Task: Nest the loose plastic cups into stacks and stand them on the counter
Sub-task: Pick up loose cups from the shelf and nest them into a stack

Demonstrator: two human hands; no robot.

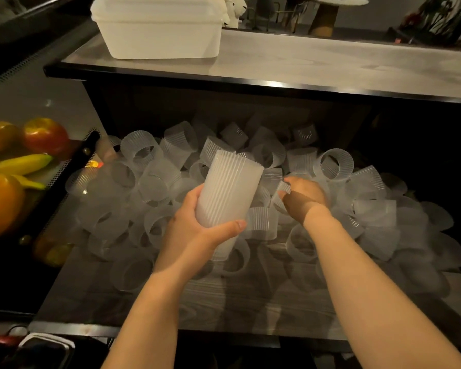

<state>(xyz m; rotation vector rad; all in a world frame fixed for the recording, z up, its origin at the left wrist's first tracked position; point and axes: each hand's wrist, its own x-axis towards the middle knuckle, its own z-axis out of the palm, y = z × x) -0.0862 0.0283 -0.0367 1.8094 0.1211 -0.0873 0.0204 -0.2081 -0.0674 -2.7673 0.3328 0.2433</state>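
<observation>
My left hand (197, 233) has its fingers curled round the lower part of a tall nested stack of frosted, ribbed plastic cups (228, 190), thumb across the front; the stack tilts up and to the right at the middle of the frame. My right hand (302, 194), just right of it, has its fingertips bent onto a single loose ribbed translucent cup (282, 194) at the top of the heap; whether the pinch is fully closed I cannot tell, since the back of the hand hides most of the fingers.

To do this step well, I judge I should lift that cup clear, turn it to match the others, and seat it squarely over the stack's upper end; the ribs look likely to bind if it goes on crooked.

Outward, the pile of loose frosted plastic cups (149, 182) spreads over the grey wood-grain lower shelf (250, 310). Above it runs the dark front edge of the pale grey counter (330, 62) at the upper part of the frame; a white lidded plastic tub (157, 30) sits at its upper left, with bare surface to the right for standing stacks. I would raise the stack out toward me before going up, minding that overhanging edge.
</observation>
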